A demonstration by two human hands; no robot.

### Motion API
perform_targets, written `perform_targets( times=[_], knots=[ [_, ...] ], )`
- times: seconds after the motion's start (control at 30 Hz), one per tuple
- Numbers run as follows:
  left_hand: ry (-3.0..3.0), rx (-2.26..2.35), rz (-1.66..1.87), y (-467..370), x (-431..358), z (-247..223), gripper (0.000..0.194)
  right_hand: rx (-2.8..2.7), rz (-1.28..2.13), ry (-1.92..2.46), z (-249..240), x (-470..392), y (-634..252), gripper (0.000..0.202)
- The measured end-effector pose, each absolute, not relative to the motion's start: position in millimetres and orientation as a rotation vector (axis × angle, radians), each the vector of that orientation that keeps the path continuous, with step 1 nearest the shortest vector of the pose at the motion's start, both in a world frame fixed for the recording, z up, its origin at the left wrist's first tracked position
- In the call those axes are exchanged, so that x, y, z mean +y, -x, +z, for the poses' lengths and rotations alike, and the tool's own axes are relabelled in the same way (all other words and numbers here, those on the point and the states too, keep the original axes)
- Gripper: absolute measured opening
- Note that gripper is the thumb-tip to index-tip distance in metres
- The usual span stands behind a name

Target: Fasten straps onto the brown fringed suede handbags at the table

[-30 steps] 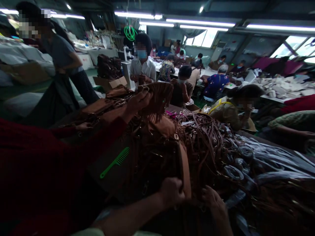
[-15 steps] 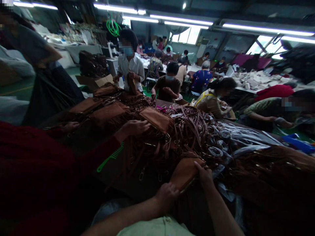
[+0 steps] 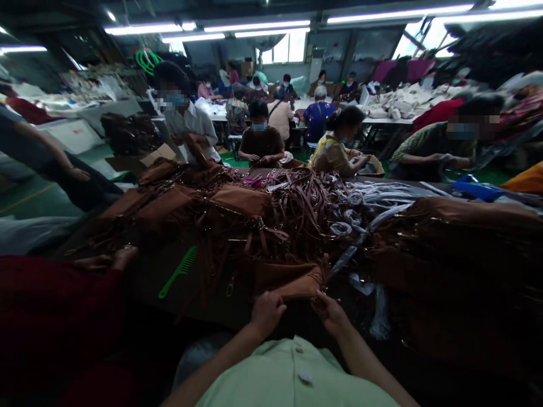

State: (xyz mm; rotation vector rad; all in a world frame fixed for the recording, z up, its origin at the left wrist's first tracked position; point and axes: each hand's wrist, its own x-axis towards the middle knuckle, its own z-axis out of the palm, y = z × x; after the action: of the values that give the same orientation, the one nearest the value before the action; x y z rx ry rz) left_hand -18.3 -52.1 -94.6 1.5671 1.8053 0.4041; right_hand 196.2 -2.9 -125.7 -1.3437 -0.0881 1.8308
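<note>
A brown fringed bag [image 3: 292, 280] lies nearly flat at the table's near edge, in front of me. My left hand [image 3: 268, 312] is closed on its near left edge, fingers curled over it. At the near right corner, my right hand [image 3: 330, 312] pinches the same edge between thumb and fingers. Brown straps [image 3: 311, 200] with metal clips are heaped just beyond the bag. A loose metal clip [image 3: 230, 286] hangs to the left of it.
A green comb [image 3: 178, 272] lies on the dark table to the left, beside a co-worker's hands [image 3: 114, 259] and red sleeve. More brown bags [image 3: 240, 199] are piled behind. Plastic-wrapped straps [image 3: 341, 226] and a stack of bags [image 3: 449, 243] are on the right. Several people work opposite.
The bag has turned from tilted to nearly level, and both hands now hold its near edge. The co-worker in red has drawn an arm back from the bag pile. My view has swung right.
</note>
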Motion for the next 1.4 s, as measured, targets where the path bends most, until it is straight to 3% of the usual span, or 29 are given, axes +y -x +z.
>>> perform_targets(
  times=[0.07, 0.13, 0.27, 0.4, 0.47, 0.6, 0.73, 0.9, 1.13, 1.2, 1.27, 1.33, 1.4],
  knots=[
    [-1.091, 1.507, 0.427, -18, -52, -106, 0.038, -0.109, 1.879, 1.295, -131, -13, -190, 0.015],
    [-0.582, 1.281, 0.591, -47, -48, -118, 0.045, -0.207, 1.967, 1.282, -129, -23, -192, 0.019],
    [-0.029, 1.125, 0.902, -70, -38, -133, 0.027, -0.485, 2.312, 1.170, -120, -33, -229, 0.042],
    [0.022, 1.118, 0.867, -67, -38, -134, 0.025, -0.585, 2.451, 1.300, -122, -24, -268, 0.071],
    [0.002, 1.112, 0.815, -67, -40, -133, 0.026, -0.726, 2.404, 1.425, -129, -18, -266, 0.066],
    [-0.154, 1.118, 0.685, -73, -46, -137, 0.030, -0.906, 2.118, 1.472, -144, -13, -228, 0.038],
    [-0.714, 1.326, 0.464, -70, -52, -142, 0.031, -0.805, 1.935, 1.574, -153, -12, -208, 0.022],
    [-1.441, 1.817, 0.284, -19, -62, -141, 0.029, -0.719, 1.741, 1.710, -155, -6, -224, 0.018],
    [-1.153, 2.229, -0.063, 82, -84, -143, 0.027, -0.576, 1.898, 1.674, -157, -5, -227, 0.017],
    [-1.241, 2.351, 0.023, 73, -83, -139, 0.023, -0.543, 1.945, 1.687, -157, -6, -223, 0.016],
    [-1.454, 2.362, 0.244, 48, -77, -136, 0.036, -0.515, 1.965, 1.702, -155, -7, -220, 0.017],
    [-1.633, 2.143, 0.470, 18, -67, -134, 0.045, -0.499, 1.981, 1.718, -152, -7, -220, 0.017],
    [-1.648, 1.914, 0.546, -4, -56, -135, 0.039, -0.519, 2.015, 1.723, -148, -6, -222, 0.018]
  ],
)
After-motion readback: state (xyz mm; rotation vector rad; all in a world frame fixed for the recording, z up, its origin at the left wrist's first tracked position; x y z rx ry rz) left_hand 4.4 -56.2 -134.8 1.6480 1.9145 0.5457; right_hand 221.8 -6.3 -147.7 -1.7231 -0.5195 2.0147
